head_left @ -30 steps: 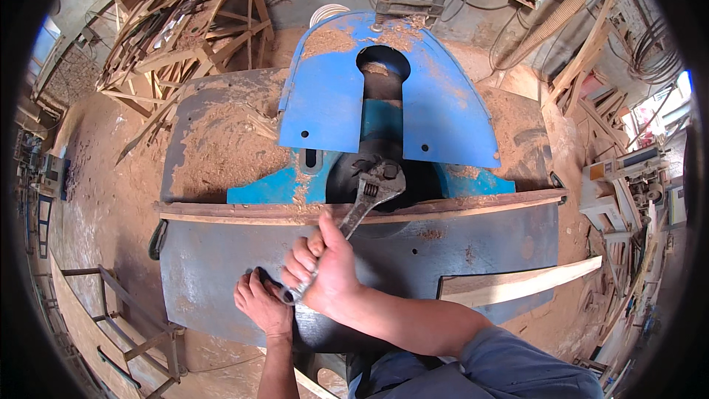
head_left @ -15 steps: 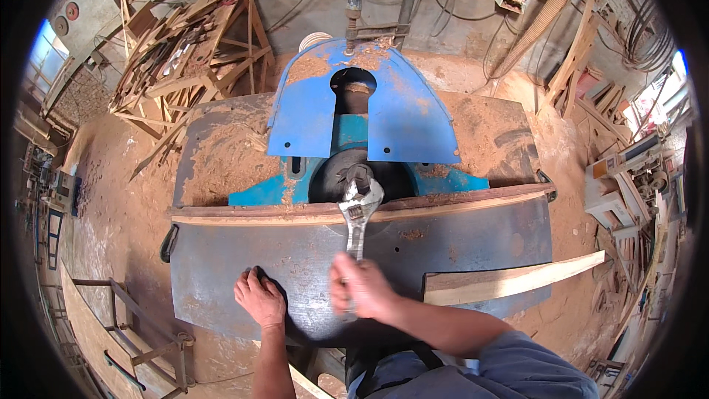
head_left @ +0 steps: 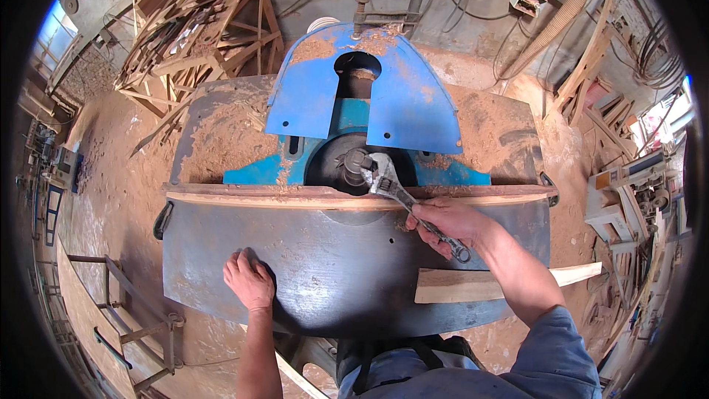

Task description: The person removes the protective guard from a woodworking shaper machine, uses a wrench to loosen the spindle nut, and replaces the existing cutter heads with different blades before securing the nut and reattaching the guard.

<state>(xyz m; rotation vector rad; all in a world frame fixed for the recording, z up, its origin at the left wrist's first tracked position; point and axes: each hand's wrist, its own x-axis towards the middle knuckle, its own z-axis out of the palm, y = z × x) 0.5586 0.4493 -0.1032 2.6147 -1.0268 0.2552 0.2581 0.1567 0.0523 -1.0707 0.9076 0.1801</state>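
My right hand (head_left: 449,223) is wrapped round the handle of an adjustable wrench (head_left: 397,191). The wrench slants up to the left, its jaws at the top of a dark metal spindle (head_left: 353,170); whether they grip it I cannot tell. That spindle stands in a round dark opening in the machine, between teal castings (head_left: 255,170) and below a blue guard plate (head_left: 303,100). Palm down, my left hand (head_left: 248,279) lies on the grey metal table (head_left: 332,266) with its fingers stretched forward.
A long wooden strip (head_left: 288,199) crosses the table in front of the spindle, with a clamp (head_left: 162,220) at its left end. Near my right forearm lies a pale board (head_left: 458,287). Sawdust (head_left: 221,144) covers the back of the table. Scrap wood (head_left: 185,44) is piled behind left.
My right hand has swung the wrench handle from pointing straight toward me out to the right. My left hand stays on the table. The view has shifted slightly.
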